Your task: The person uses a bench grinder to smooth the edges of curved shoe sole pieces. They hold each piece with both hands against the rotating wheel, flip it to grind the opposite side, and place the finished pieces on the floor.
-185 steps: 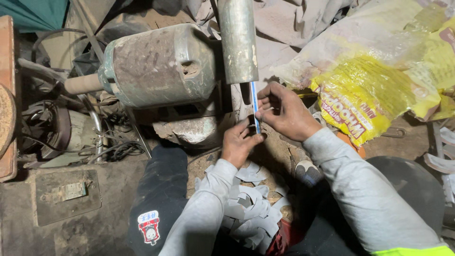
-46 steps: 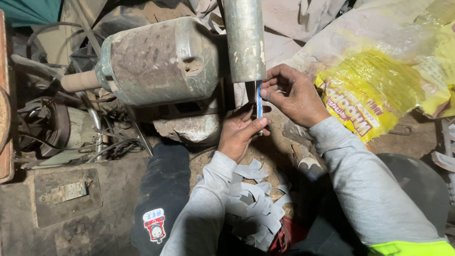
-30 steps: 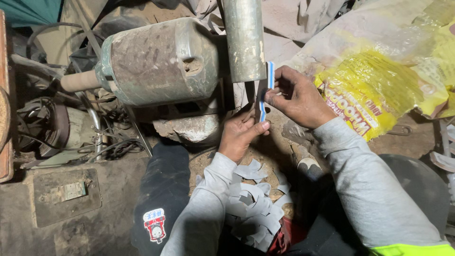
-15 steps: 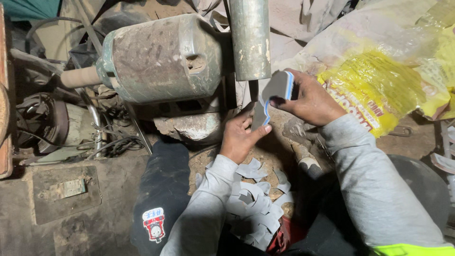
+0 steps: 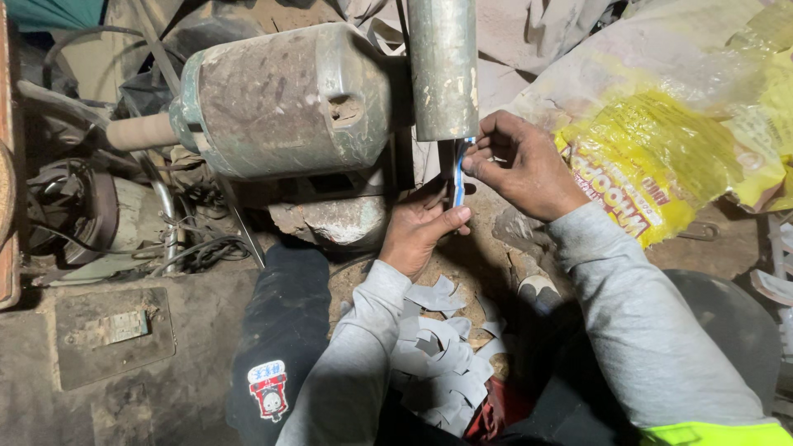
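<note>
My right hand pinches the top of a thin pale piece with a blue edge, held upright and edge-on just below a grey metal cylinder. Below it, my left hand steadies the piece's lower end with thumb and fingers. The cylinder stands next to a big rusty green motor housing. Between my forearms lies a heap of pale cut-out pieces.
A crumpled yellow plastic bag lies at the right. Cables and old metal parts crowd the left, beside a flat metal plate on the dirty floor. My dark trouser leg with a small patch is at the bottom middle.
Half a second ago my right hand had the piece turned face-up and away from the cylinder. Now it is upright and edge-on under the cylinder again, with both hands on it.
</note>
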`<move>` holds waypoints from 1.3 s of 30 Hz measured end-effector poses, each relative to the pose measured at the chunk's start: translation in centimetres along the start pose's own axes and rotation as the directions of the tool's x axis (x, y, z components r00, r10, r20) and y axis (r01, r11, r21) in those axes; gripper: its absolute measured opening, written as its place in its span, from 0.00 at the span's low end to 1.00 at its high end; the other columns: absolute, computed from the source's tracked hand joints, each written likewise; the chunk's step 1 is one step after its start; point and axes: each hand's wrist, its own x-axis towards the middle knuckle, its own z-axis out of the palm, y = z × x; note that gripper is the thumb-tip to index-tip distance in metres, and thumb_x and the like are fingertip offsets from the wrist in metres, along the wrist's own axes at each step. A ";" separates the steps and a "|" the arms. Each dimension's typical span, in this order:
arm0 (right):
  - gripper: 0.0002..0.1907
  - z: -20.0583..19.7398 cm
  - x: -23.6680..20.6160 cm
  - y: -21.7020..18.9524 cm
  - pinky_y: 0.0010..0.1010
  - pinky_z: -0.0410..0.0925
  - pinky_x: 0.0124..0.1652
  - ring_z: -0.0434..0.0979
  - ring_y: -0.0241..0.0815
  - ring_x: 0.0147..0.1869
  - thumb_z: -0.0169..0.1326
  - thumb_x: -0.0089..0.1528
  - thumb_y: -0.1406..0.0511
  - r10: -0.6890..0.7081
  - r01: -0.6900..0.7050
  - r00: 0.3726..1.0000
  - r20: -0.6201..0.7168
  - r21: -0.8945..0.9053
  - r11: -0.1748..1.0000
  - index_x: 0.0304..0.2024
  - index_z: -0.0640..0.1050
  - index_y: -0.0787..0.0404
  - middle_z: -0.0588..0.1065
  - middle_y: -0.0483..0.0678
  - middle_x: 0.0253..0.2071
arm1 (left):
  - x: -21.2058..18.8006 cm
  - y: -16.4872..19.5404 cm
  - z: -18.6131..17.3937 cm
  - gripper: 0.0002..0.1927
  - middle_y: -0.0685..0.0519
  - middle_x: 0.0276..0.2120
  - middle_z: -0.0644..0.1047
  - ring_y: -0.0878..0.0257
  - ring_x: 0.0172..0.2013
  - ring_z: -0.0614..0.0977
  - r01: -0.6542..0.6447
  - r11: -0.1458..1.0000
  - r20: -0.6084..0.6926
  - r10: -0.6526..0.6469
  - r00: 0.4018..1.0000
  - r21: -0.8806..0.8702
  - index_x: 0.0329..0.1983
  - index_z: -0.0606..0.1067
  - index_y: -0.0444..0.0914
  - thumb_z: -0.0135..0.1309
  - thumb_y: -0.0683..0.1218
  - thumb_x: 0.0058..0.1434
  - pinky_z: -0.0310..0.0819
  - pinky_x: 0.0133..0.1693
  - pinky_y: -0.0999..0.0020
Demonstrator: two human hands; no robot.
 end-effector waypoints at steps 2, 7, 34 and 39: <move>0.15 0.1 0.0 0.3 0.26 0.75 0.49 0.80 0.34 0.48 0.61 0.61 0.72 0.001 -0.001 1.000 0.016 0.005 1.000 0.48 0.71 0.67 0.77 0.47 0.42 | -0.2 -0.1 0.0 0.29 0.44 0.53 0.77 0.63 0.45 0.81 0.002 1.000 0.008 -0.002 1.000 0.001 0.66 0.70 0.26 0.62 0.38 0.62 0.80 0.41 0.68; 0.14 0.1 -0.8 0.8 0.28 0.71 0.45 0.74 0.36 0.43 0.63 0.61 0.69 0.068 -0.047 0.989 0.133 -0.158 0.986 0.47 0.77 0.66 0.76 0.49 0.38 | -1.7 -1.9 -0.2 0.37 0.46 0.54 0.77 0.62 0.47 0.81 0.051 0.994 -0.097 -0.042 0.994 0.094 0.69 0.63 0.30 0.64 0.39 0.56 0.81 0.41 0.66; 0.16 0.1 0.0 -0.8 0.25 0.75 0.48 0.79 0.32 0.47 0.60 0.62 0.73 -0.023 0.022 1.000 -0.018 -0.026 0.999 0.49 0.70 0.68 0.77 0.47 0.41 | -0.3 1.2 0.9 0.26 0.50 0.52 0.77 0.65 0.46 0.79 -0.025 0.998 0.057 0.028 0.998 -0.054 0.66 0.71 0.29 0.59 0.36 0.64 0.78 0.41 0.69; 0.14 0.3 0.0 0.6 0.25 0.74 0.47 0.79 0.33 0.45 0.60 0.61 0.73 -0.039 0.040 0.999 0.018 -0.034 0.999 0.48 0.72 0.68 0.77 0.48 0.42 | -0.9 0.4 0.5 0.33 0.50 0.56 0.75 0.65 0.47 0.79 0.031 0.998 0.058 -0.029 0.998 -0.047 0.72 0.65 0.32 0.60 0.40 0.64 0.78 0.43 0.70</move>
